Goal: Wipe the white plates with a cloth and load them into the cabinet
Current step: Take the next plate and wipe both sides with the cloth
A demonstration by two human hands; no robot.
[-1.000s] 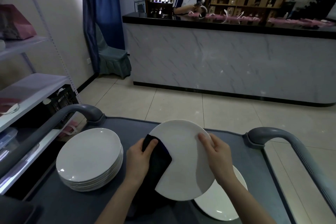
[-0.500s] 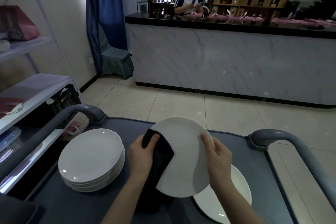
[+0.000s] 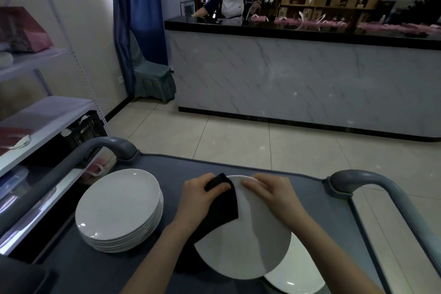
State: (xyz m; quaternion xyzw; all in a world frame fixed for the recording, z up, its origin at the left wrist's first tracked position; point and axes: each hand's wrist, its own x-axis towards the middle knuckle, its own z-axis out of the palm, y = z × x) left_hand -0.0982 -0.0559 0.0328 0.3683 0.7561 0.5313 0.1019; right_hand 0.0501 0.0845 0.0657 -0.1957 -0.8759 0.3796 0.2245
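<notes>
Far left: white metal shelf rack (image 3: pixel 45 112). Beside it, stack of white round ceramic plates (image 3: pixel 119 207) rests on left part of dark grey cart surface (image 3: pixel 167 167). Centre: left hand (image 3: pixel 198 196) curls round black folded cloth (image 3: pixel 224 200), pressing it on upper left face of single white round plate (image 3: pixel 245 246), which is tilted above surface. Next, right hand (image 3: pixel 272 193) grips same plate at far rim, fingers laid over face, thumb hidden. Lower right: second white plate (image 3: pixel 298 277) lies flat on surface, partly under held plate. Far right: curved grey cart handle (image 3: pixel 372 184).
</notes>
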